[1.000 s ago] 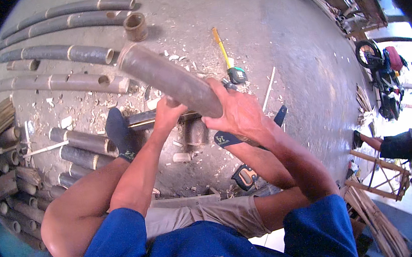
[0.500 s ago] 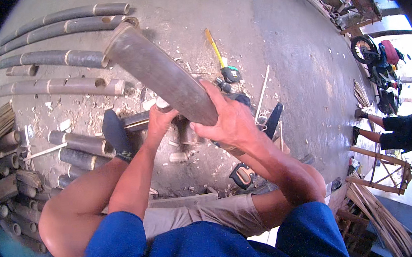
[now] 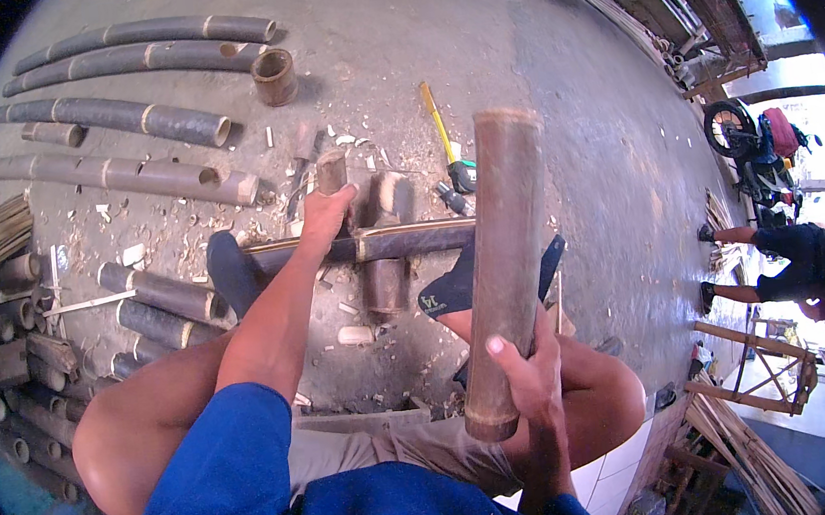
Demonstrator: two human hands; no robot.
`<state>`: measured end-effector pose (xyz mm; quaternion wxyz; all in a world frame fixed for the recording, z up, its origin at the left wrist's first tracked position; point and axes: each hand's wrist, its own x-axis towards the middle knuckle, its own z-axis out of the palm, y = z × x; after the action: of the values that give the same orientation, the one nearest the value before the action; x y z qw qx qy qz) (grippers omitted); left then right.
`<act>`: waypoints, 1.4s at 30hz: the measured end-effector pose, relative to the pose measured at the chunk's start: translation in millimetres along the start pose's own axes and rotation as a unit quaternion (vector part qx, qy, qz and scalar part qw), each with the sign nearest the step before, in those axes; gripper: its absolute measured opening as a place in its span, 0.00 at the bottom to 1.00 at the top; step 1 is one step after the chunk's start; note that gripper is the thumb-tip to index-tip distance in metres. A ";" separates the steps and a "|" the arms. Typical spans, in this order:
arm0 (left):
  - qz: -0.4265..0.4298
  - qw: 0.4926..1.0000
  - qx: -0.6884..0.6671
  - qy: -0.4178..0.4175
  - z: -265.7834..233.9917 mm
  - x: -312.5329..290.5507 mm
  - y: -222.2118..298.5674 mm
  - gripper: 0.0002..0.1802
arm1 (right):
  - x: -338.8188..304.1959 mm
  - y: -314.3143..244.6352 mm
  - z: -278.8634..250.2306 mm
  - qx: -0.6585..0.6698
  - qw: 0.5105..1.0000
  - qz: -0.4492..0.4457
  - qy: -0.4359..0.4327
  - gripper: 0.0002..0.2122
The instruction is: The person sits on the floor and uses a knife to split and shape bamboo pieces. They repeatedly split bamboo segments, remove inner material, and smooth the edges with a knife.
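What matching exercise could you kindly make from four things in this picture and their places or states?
1. Large bamboo tube
2. Tape measure
3. Open bamboo cylinder
4. Short brown piece

A. Standing on end on the floor
B. Gripped by the left hand
C. Held in the right hand
D. Lying with its yellow blade pulled out

Pairs: 1-C, 2-D, 3-A, 4-B

The right hand (image 3: 533, 370) grips a thick brown bamboo tube (image 3: 510, 257) near its lower end; the left hand (image 3: 329, 211) holds a short brown piece (image 3: 331, 171). A tape measure (image 3: 463, 177) and pale shavings (image 3: 345, 140) lie on the floor (image 3: 616, 186), with long bamboo poles (image 3: 131, 118) at upper left.
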<state>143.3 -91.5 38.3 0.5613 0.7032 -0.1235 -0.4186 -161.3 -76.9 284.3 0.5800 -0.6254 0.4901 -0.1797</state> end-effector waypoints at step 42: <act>0.148 0.971 -0.180 0.044 -2.4 -32.1 2.2 0.14 | 16.6 34.8 41.5 0.029 0.999 0.026 -0.030 0.35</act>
<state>125.8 -69.8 54.8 0.7396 0.5817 -0.1241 -0.3149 -134.9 -62.4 236.3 0.6170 -0.6003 0.4831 -0.1598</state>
